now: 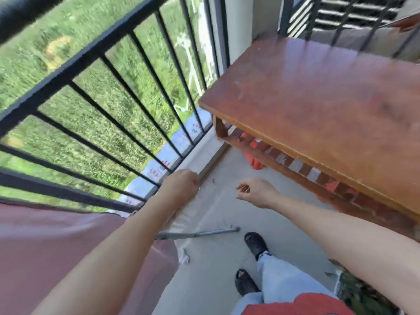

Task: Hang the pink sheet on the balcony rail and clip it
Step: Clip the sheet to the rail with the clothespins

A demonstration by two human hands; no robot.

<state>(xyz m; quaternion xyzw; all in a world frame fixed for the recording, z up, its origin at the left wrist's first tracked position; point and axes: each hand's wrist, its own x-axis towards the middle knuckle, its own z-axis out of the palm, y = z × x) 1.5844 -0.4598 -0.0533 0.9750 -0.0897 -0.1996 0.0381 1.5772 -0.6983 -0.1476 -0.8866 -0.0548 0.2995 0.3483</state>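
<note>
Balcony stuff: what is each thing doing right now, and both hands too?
Pink sheet: draped over the railing at lower left, no clip visible.
Railing: upright, bars bare beyond the sheet.
Left hand: closed in a fist, grip empty as far as visible.
Right hand: open, fingers curled, empty.
Wooden table: standing, top bare.
Metal rod: lying on the floor.
</note>
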